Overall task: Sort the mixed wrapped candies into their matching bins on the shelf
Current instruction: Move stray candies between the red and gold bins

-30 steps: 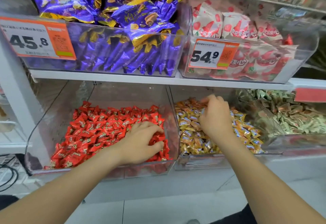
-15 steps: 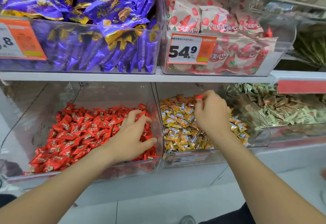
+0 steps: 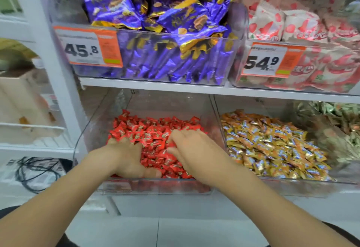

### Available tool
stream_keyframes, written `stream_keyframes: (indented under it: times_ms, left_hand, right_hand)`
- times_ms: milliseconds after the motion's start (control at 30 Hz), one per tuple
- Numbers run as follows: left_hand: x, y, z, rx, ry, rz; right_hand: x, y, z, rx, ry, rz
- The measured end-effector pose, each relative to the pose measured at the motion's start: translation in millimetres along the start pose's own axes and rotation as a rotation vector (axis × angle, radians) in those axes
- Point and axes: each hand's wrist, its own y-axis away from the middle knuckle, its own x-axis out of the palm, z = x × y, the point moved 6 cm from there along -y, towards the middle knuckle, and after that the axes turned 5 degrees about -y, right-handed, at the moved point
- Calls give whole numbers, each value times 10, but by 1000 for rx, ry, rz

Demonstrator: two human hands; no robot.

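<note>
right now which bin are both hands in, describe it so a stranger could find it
On the lower shelf, under the purple packets priced 45.8, sits the clear bin of red candies. Both the left hand and right hand rest in it. Its neighbour to the right holds gold candies.

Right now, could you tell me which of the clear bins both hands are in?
The lower-left bin, holding red candies. Left hand and right hand rest in it; the other bins are untouched.

Above the hands, orange price tags [image 3: 88, 47] and [image 3: 269, 60] reading 45.8 and 54.9; far left of them, a black cable [image 3: 34, 172] coiled low beside blurred cream packaging [image 3: 21, 98].
</note>
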Motion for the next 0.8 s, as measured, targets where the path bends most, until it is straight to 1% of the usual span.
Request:
stream_keyframes:
  times_ms: [100, 200, 267, 367, 433, 500, 600, 733, 800]
  left_hand:
    - [52, -21, 117, 81, 46, 22]
    - [68, -163, 139, 169, 165, 73]
    - [125, -296, 128, 159, 152, 83]
    - [172, -442, 115, 86, 41, 14]
    - [144, -484, 91, 141, 125, -65]
    - [69, -530, 137, 196, 234, -189]
    - [-2, -589, 241, 182, 425, -317]
    - [-167, -547, 393, 115, 900, -433]
    - [-251, -537, 455, 127, 1013, -489]
  right_hand:
    - [272, -124, -8, -49, -61, 257]
    - [516, -279, -2, -32, -86, 418]
    - [670, -381, -17, 17, -45, 502]
    - [814, -510, -169, 152, 48, 593]
    - [803, -597, -274, 196, 89, 526]
    - [751, -671, -328, 229, 79, 439]
    - [667, -734, -386, 268, 39, 364]
    - [361, -767, -631, 401, -211, 132]
    - [237, -747, -756, 488, -347, 66]
